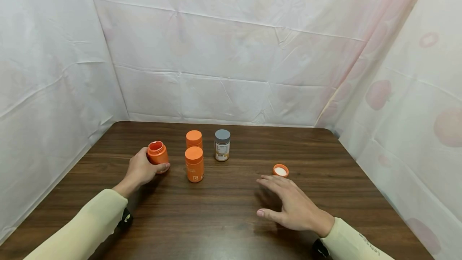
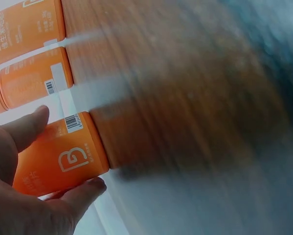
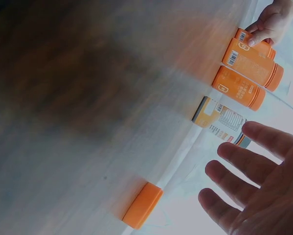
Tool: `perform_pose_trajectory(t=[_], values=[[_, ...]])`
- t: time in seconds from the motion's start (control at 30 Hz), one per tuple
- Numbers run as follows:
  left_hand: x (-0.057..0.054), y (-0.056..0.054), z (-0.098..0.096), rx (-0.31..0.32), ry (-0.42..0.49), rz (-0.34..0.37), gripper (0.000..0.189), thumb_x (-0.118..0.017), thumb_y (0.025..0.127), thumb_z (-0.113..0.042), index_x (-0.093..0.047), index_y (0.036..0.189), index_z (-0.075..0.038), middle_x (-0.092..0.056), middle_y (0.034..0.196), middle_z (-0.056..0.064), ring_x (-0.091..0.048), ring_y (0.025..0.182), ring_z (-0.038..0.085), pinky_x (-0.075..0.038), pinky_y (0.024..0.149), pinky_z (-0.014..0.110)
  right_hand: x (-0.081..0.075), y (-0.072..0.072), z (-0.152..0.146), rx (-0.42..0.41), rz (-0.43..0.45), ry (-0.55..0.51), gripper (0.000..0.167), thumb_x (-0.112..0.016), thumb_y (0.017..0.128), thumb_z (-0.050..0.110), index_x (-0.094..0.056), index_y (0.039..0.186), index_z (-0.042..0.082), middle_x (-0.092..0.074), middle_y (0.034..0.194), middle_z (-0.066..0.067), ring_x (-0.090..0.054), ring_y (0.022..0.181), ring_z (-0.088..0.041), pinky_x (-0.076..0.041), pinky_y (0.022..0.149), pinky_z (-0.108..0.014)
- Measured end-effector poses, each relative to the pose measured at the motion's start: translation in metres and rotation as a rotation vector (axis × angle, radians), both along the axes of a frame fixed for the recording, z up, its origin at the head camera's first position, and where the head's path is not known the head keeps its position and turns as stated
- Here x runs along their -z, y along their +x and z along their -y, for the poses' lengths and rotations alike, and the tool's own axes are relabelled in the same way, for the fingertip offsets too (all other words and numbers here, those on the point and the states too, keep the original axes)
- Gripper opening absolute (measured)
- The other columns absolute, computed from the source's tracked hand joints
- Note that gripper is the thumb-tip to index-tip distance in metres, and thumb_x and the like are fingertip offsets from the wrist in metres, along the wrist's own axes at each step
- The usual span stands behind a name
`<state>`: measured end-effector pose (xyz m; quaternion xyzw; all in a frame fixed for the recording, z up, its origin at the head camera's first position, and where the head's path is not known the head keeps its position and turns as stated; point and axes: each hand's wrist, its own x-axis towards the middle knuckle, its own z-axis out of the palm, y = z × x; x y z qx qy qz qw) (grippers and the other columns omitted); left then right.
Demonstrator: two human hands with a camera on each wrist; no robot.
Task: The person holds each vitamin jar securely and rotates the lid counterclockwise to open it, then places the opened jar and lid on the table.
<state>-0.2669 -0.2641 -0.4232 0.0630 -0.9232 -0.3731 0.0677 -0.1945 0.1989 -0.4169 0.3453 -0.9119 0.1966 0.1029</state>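
My left hand [image 1: 143, 167] grips an open orange bottle [image 1: 157, 154] at the left of the table, thumb on one side and fingers on the other. Its mouth faces up without a lid; in the left wrist view the bottle [image 2: 63, 154] shows a white logo and a barcode. My right hand [image 1: 291, 204] is spread over the table at the right, holding nothing. Just beyond its fingertips lies an orange lid [image 1: 280, 170], its white inside facing up. The right wrist view shows the lid [image 3: 142, 205] apart from the fingers.
Two capped orange bottles, a nearer one [image 1: 195, 165] and a farther one [image 1: 194, 139], stand right of the held bottle. Beside them is a clear-sided bottle with a grey lid [image 1: 222, 145]. Pale curtains [image 1: 223, 51] enclose the dark wooden table [image 1: 223, 220] at the back and sides.
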Motion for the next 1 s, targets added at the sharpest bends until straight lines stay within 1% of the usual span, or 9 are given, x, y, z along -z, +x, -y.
perform_pose_trajectory(t=[0.13, 0.23, 0.33, 0.63, 0.77, 0.87, 1.0], values=[[-0.003, 0.002, -0.001, -0.025, 0.016, -0.010, 0.094, -0.087, 0.081, -0.044, -0.039, 0.140, 0.010, -0.053, 0.133, 0.034, -0.055, 0.121, 0.048, -0.044, 0.102, 0.061, 0.000, 0.000, 0.000, -0.003, 0.004, -0.004, 0.074, -0.078, 0.086, 0.053, -0.052, 0.149, 0.025, -0.048, 0.153, 0.009, -0.045, 0.140, -0.017, -0.035, 0.110, -0.058], [-0.006, 0.006, -0.003, -0.044, 0.025, -0.051, 0.099, -0.087, 0.081, -0.047, -0.035, 0.144, 0.010, -0.050, 0.137, 0.034, -0.053, 0.123, 0.049, -0.044, 0.103, 0.061, 0.000, 0.000, 0.000, -0.006, 0.004, -0.005, 0.073, -0.078, 0.087, 0.053, -0.052, 0.149, 0.025, -0.048, 0.153, 0.009, -0.045, 0.140, -0.017, -0.035, 0.110, -0.058], [-0.010, 0.011, -0.005, -0.050, 0.027, -0.102, 0.100, -0.086, 0.083, -0.046, -0.032, 0.147, 0.009, -0.048, 0.139, 0.034, -0.052, 0.125, 0.049, -0.044, 0.103, 0.061, -0.001, 0.000, 0.000, -0.007, 0.001, -0.005, 0.073, -0.078, 0.087, 0.053, -0.052, 0.149, 0.024, -0.048, 0.153, 0.008, -0.046, 0.140, -0.018, -0.035, 0.110, -0.058], [-0.020, 0.021, -0.012, -0.030, 0.012, -0.247, 0.098, -0.084, 0.084, -0.046, -0.033, 0.148, 0.007, -0.048, 0.142, 0.034, -0.049, 0.130, 0.048, -0.043, 0.104, 0.062, -0.002, -0.001, -0.001, -0.002, -0.020, -0.004, 0.073, -0.078, 0.087, 0.054, -0.053, 0.148, 0.023, -0.051, 0.151, 0.008, -0.047, 0.139, -0.018, -0.036, 0.110, -0.056], [-0.023, 0.024, -0.015, -0.025, 0.012, -0.309, 0.092, -0.084, 0.085, -0.042, -0.036, 0.146, 0.007, -0.050, 0.141, 0.033, -0.050, 0.131, 0.048, -0.043, 0.104, 0.061, -0.002, -0.002, -0.001, 0.000, -0.019, -0.005, 0.073, -0.078, 0.086, 0.054, -0.053, 0.148, 0.023, -0.051, 0.150, 0.008, -0.047, 0.139, -0.019, -0.036, 0.110, -0.056], [-0.025, 0.025, -0.018, -0.025, 0.016, -0.377, 0.086, -0.085, 0.085, -0.038, -0.040, 0.143, 0.007, -0.052, 0.139, 0.031, -0.052, 0.129, 0.047, -0.043, 0.103, 0.060, -0.002, -0.002, -0.002, 0.002, -0.015, -0.005, 0.074, -0.078, 0.086, 0.054, -0.053, 0.148, 0.024, -0.051, 0.150, 0.009, -0.046, 0.140, -0.020, -0.035, 0.111, -0.056], [-0.026, 0.027, -0.024, -0.038, 0.008, -0.477, 0.082, -0.087, 0.084, -0.034, -0.044, 0.142, 0.006, -0.055, 0.135, 0.027, -0.055, 0.124, 0.044, -0.044, 0.101, 0.060, -0.003, -0.002, -0.003, 0.008, -0.005, -0.009, 0.074, -0.078, 0.086, 0.054, -0.053, 0.148, 0.024, -0.052, 0.150, 0.008, -0.045, 0.141, -0.020, -0.035, 0.111, -0.056]])
